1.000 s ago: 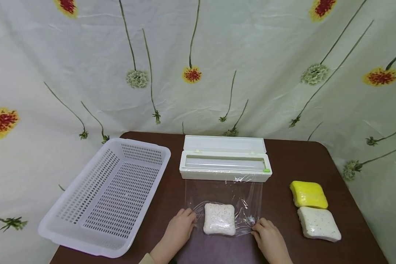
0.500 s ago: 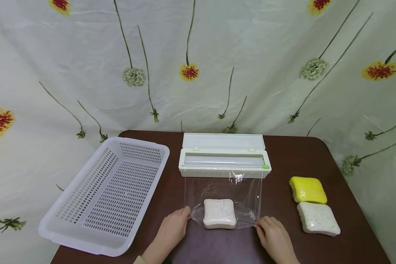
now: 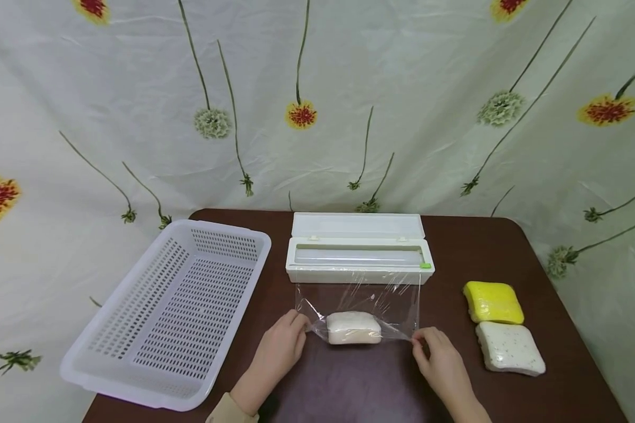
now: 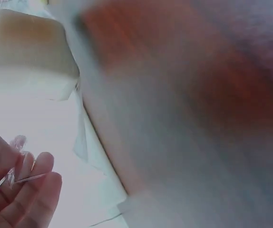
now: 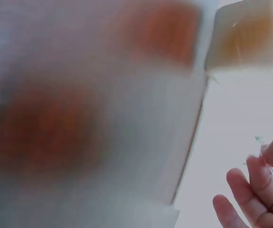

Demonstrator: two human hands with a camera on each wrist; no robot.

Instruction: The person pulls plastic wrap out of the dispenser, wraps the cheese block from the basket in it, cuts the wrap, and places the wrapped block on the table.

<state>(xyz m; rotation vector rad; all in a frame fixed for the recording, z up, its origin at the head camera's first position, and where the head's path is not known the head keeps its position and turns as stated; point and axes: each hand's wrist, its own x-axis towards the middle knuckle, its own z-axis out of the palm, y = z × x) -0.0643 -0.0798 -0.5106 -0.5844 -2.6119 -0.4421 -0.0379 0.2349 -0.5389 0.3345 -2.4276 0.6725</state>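
Observation:
A clear sheet of plastic wrap [image 3: 360,296] runs from the white wrap dispenser [image 3: 360,275] to both hands. Caught in the sheet's near edge, a white sponge-like block [image 3: 353,328] stands tipped, its near side facing the head camera. My left hand [image 3: 283,342] pinches the wrap's left corner; in the left wrist view, a crumpled bit of film shows between thumb and fingers [image 4: 43,164]. On the other side, my right hand [image 3: 440,361] pinches the right corner between thumb and forefinger, the remaining fingers [image 5: 238,183] loosely spread. Neither hand touches the block.
A white perforated plastic basket [image 3: 190,329] stands at the left of the brown table [image 3: 344,390]. To the right lie a yellow block [image 3: 493,302] and a white speckled block [image 3: 510,348], both shiny with film. A flowered cloth [image 3: 349,158] hangs behind.
Both hands have moved away from me, towards the dispenser, with the wrap's near edge. The white block has gone from lying flat to tipping up and has shifted the same way.

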